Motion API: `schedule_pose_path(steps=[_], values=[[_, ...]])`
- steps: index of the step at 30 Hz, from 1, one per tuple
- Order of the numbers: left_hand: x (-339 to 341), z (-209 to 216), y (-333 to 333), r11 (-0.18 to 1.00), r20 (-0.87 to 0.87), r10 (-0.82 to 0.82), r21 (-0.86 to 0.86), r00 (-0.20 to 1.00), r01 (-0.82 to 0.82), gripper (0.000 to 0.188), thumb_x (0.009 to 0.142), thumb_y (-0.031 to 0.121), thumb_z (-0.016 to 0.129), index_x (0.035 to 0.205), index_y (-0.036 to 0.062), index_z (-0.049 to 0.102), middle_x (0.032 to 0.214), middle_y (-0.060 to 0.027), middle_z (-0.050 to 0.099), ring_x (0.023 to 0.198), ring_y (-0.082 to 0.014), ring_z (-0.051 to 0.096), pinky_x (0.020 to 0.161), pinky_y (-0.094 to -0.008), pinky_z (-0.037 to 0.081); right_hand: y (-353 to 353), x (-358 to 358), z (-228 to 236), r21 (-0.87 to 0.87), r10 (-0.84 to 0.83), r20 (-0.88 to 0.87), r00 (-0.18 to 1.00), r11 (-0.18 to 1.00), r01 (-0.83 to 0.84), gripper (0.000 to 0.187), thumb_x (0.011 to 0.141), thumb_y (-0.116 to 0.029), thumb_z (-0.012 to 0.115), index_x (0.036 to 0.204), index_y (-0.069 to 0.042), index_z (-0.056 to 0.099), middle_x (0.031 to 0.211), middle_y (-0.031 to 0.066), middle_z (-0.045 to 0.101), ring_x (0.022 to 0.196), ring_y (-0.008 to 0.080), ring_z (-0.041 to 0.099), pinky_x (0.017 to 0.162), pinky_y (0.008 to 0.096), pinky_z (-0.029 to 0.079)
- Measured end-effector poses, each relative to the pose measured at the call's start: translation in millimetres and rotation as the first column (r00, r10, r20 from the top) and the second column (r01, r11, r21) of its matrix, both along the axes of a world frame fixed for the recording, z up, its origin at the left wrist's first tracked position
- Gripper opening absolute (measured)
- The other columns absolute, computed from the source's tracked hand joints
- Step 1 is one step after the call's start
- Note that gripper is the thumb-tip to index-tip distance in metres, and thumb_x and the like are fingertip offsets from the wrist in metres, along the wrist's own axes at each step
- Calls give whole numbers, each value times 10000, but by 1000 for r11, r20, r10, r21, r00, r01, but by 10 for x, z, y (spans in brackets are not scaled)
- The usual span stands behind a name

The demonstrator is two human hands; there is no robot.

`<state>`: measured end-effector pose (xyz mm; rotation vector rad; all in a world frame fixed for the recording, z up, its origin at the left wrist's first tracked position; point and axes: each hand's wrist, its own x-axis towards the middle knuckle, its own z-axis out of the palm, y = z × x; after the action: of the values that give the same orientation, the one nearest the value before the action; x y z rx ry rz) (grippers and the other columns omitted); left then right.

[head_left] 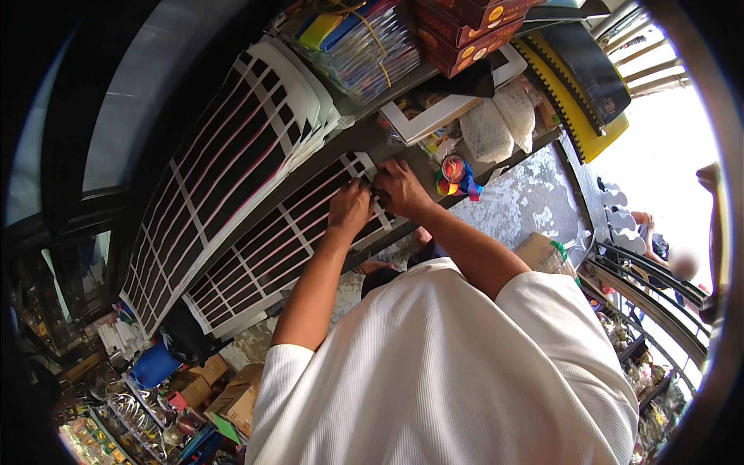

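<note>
A long white sheet with a grid of black rectangles and pinkish lines (263,246) lies across the dark bench top. My left hand (350,208) rests over its right end, fingers curled down. Just right of it, my right hand (401,188) bends its fingers in at the same end, close to the left fingertips. Both hands look closed, but whatever is between the fingers is too small or hidden to make out. Behind, a thick stack of matching sheets (225,167) curves along the bench.
Right of my hands sit tape rolls (452,172) with a blue ribbon. Farther back are a white frame (418,124), bubble-wrapped items (496,124), dark red boxes (465,35) and a bundle of plastic packets (360,50). Spiral-bound yellow and black books (577,85) stand at the bench's right end. Cardboard boxes (236,399) lie lower left.
</note>
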<state>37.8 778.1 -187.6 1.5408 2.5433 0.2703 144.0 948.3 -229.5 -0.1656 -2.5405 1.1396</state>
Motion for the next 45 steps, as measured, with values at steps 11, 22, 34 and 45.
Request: schedule_pose_path(steps=[11, 22, 34, 45], values=[[-38, 5, 101, 998, 22, 17, -54, 1000, -16, 310, 882, 233, 891, 1073, 46, 733, 1097, -165, 735, 994, -411, 767, 841, -513, 621, 5, -5, -48, 9, -7, -62, 998, 1000, 7, 370, 701, -80, 829, 1068, -132, 823, 1303, 131, 640, 1192, 412, 596, 1081, 490, 527], [-88, 10, 60, 999, -41, -16, -41, 999, 14, 345, 843, 272, 923, 1062, 70, 749, 1068, -139, 758, 1006, -378, 758, 889, -536, 578, 32, -38, -74, -3, -20, -45, 999, 1000, 20, 261, 695, -79, 832, 947, -145, 808, 1199, 109, 643, 1167, 408, 606, 1019, 486, 558], [644, 13, -509, 954, 133, 156, 237, 979, -184, 178, 948, 93, 810, 1086, 24, 720, 1103, -154, 706, 1088, -381, 697, 941, -520, 583, 124, 460, 49, -10, 103, -31, 994, 995, -103, 484, 756, -10, 802, 1231, -103, 785, 1329, 148, 649, 1190, 414, 606, 1062, 501, 535], [909, 40, -415, 933, 172, 164, 294, 971, -209, 318, 916, 126, 808, 1205, 54, 694, 1216, -154, 668, 1168, -399, 664, 957, -538, 560, -8, 637, 186, 61, 51, 94, 994, 997, -57, 702, 733, 68, 714, 1418, -78, 655, 1422, 203, 594, 1272, 461, 575, 1122, 526, 493]])
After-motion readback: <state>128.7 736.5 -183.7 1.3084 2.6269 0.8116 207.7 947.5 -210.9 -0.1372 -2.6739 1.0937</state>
